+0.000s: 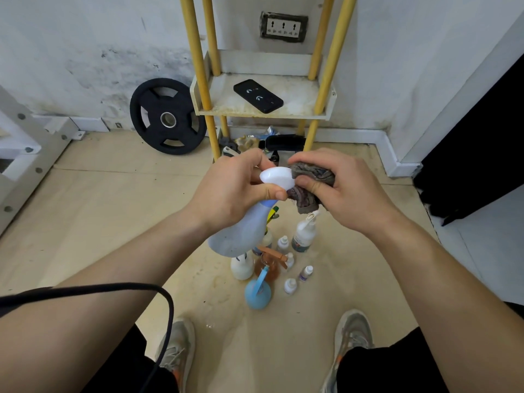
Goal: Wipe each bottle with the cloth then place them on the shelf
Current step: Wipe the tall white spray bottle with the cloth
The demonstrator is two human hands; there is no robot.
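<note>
— What's the room like from where you stand?

— Bare beige floor (113, 222), scuffed and stained, and a white wall (85, 38) with dark blotches low down. A black round weight plate (167, 116) leans on it. Beside that stands a shelf unit with yellow posts and a grubby white tray shelf (300, 109); a flat black rectangular device (258, 95) lies on the tray.

— And the bottles?

— Most are grouped on the floor just ahead of the person's grey shoes (177, 347): a round blue spray bottle (257, 296), a squat white bottle (241, 268), an orange see-through one (268, 268), a labelled white sprayer (304, 234) and some small white dropper bottles (290, 285).

— The hands?

— Both are raised over that group. The left hand (235, 188) has its fingers and thumb curled round the white head of a pale blue plastic spray bottle (241, 234), whose body hangs tilted down towards the left forearm. The right hand (340, 188) clutches a bunched grey-brown cloth (312, 177), thumb and fingers closed on it, pressed against the head's right end.
</note>
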